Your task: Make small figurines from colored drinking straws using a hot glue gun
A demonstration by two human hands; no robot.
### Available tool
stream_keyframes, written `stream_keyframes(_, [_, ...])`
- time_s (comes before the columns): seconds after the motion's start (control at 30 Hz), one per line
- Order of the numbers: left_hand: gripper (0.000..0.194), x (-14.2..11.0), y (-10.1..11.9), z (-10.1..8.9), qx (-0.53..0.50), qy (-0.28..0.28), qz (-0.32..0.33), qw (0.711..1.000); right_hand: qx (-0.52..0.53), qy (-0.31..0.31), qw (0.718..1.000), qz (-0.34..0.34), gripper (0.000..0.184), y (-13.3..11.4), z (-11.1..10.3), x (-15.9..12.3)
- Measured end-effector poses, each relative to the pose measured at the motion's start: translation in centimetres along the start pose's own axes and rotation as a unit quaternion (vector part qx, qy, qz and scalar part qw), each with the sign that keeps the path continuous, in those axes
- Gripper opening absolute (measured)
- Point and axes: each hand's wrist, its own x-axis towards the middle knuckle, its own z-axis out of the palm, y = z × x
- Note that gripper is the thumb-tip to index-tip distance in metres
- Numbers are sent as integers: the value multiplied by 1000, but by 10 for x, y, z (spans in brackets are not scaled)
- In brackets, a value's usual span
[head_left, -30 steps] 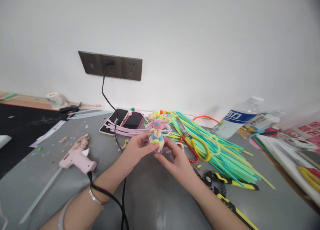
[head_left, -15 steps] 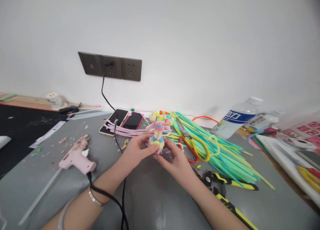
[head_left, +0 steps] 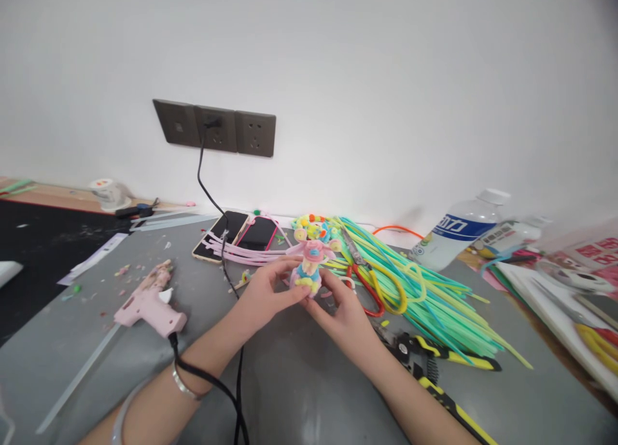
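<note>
Grey tabletop [head_left: 299,387], white wall [head_left: 362,110] behind.
Left hand [head_left: 268,292] and right hand [head_left: 342,308] grasp the pastel figurine [head_left: 309,271] (pink on top) between their fingers — near the tabletop's middle, short of the wall-side edge.

The single view looked out from a camera worn on the person's head, facing forward and down over the grey worktop [head_left: 299,380] toward the pale wall [head_left: 362,78], which took up roughly the upper half of the frame. It sat close above the work, so that the left hand [head_left: 268,297] and the right hand [head_left: 345,310] reached in from the bottom edge and met near the middle. Its wide field ran from the pink glue gun [head_left: 149,308] on the left to the bottle [head_left: 461,229] on the right.
</note>
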Motion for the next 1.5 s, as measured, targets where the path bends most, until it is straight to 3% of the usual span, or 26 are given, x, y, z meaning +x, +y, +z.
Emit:
stream_keyframes(0.6, [42, -2, -2, 2, 23, -42, 14, 999, 94, 10, 995, 16, 11, 0, -5, 8])
stream_keyframes(0.77, [38, -3, 8, 4, -15, 3, -7, 1000, 116, 8, 993, 25, 11, -1, -5, 9])
stream_keyframes(1.0, [42, 1, 5, 2, -124, 124, 22, 984, 116, -4, 993, 26, 16, -2, -6, 8])
stream_keyframes(1.3, [41, 3, 10, 2, -191, 160, -4, 969, 146, -31, 988, 37, 31, -3, -8, 8])
stream_keyframes(1.4, [45, 3, 10, 2, -190, 144, -2, 971, 191, -24, 978, 74, 42, 1, -7, 9])
stream_keyframes(1.5, [45, 2, 10, 3, -169, 85, 1, 982, 284, -3, 951, 118, 47, 0, -6, 10])
